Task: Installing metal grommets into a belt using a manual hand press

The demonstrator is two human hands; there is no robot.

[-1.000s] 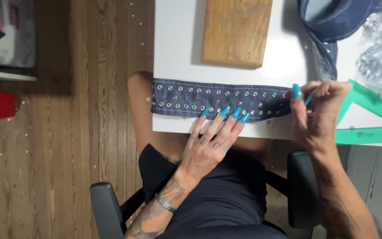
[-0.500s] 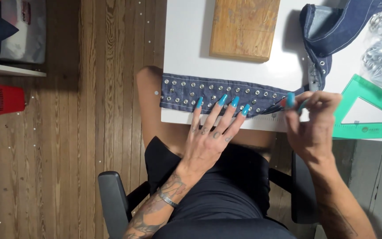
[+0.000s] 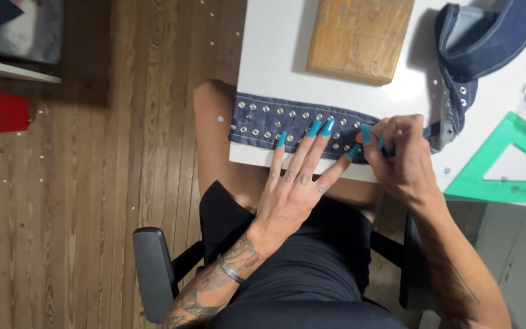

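I press my left hand [image 3: 296, 195] flat, fingers spread, on the studded denim strip [image 3: 263, 119] at the white table [image 3: 275, 49] edge, keeping it taut while my right hand [image 3: 400, 152] pinches a small tool, barely visible.

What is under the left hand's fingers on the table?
The left hand has its fingertips on a studded denim strip lying at the white table's edge. The studs beneath them are covered.

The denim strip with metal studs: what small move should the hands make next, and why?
Probably keep the left hand flat on the denim strip while the right hand works at its pinched spot, since the strip's left end hangs over the table edge and could slip.
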